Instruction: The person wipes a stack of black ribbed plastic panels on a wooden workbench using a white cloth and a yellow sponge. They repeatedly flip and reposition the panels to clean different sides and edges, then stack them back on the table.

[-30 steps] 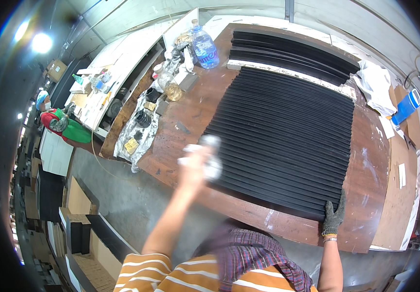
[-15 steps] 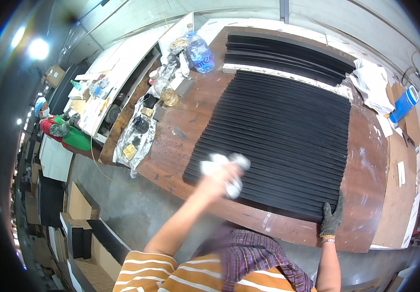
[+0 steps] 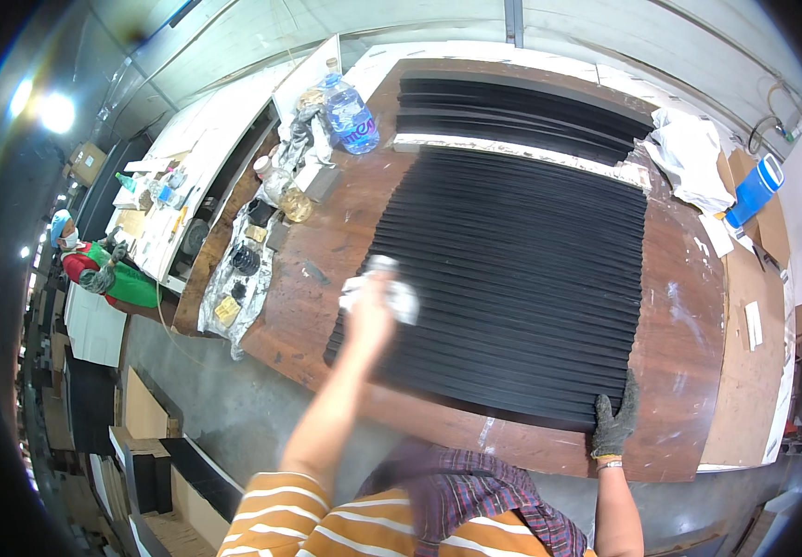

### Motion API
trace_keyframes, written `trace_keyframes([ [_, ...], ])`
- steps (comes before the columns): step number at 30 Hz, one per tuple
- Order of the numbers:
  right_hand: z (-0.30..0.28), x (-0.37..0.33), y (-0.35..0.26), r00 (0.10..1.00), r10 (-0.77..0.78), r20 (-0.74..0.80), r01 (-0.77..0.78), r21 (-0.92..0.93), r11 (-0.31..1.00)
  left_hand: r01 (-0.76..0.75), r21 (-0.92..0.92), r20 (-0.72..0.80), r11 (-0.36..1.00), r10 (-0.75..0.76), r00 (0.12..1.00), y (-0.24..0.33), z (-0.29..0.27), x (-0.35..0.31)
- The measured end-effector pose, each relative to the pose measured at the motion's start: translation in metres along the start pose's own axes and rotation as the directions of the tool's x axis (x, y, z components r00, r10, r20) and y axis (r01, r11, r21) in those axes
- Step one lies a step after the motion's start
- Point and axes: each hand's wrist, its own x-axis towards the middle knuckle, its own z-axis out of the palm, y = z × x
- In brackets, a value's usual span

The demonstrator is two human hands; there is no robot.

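Left hand [image 3: 370,311], blurred, seemingly grips white cloth [image 3: 399,299] on black slats [image 3: 512,269] running left-right.

head view: worn on the person's head, left of a side-by-side pair | faces steeply down onto the brown workbench [image 3: 689,306] | close above, forearms entering from the lower edge | fisheye, straight edges bend toward the rim | no second view shown

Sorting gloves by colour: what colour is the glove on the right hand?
Dark grey-green, with a yellowish cuff; the glove shows in the head view.
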Motion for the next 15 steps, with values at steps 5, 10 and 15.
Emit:
trace_keyframes([
  [5, 0.006, -0.001, 0.021, 0.999, 0.012, 0.048, -0.013, 0.017, 1.0, -0.246, -0.399, 0.693, 0.884, 0.466, 0.55, 0.138, 0.171, -0.113],
  [10, 0.016, -0.006, 0.029, 0.977, 0.15, -0.154, -0.139, 0.078, 0.987, -0.131, -0.783, 0.535, 0.608, 0.765, 0.358, 0.227, 0.222, -0.141],
  [15, 0.004, -0.011, 0.012, 0.997, 0.048, -0.055, -0.055, -0.133, 0.99, -0.628, -0.648, 0.227, 0.432, 0.896, 0.382, 0.267, 0.258, -0.089],
])
